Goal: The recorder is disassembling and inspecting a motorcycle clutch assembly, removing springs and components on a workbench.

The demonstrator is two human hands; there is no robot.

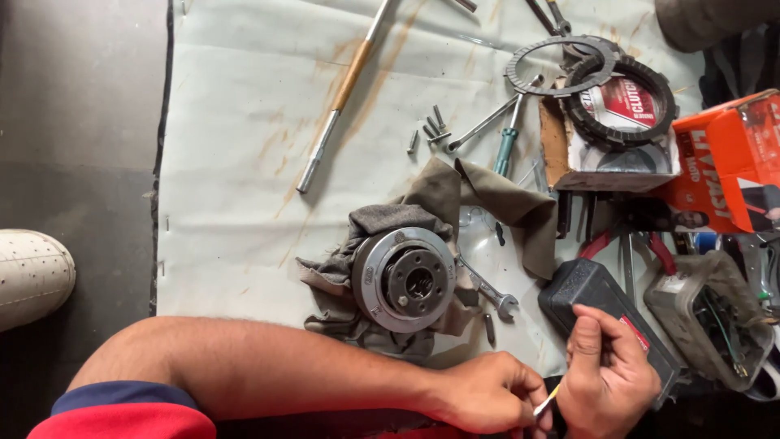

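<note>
My left hand (pixel 491 400) and my right hand (pixel 608 382) meet at the bottom right, close to my body. Both pinch a small thin yellow-and-white piece (pixel 549 401) between them; what it is stays unclear. My left forearm lies across the bottom of the view. Just beyond it a round metal clutch hub (pixel 404 279) rests on a grey rag (pixel 382 221). A black case (pixel 597 297) lies right behind my right hand.
An open-ended spanner (pixel 487 289) and a bolt (pixel 489 328) lie beside the hub. Farther back are loose bolts (pixel 431 130), a green-handled screwdriver (pixel 505 152), a long rod (pixel 345 91), toothed clutch rings (pixel 561 67), an orange box (pixel 731 162), red-handled pliers (pixel 597 242). A white shoe (pixel 32 276) sits left.
</note>
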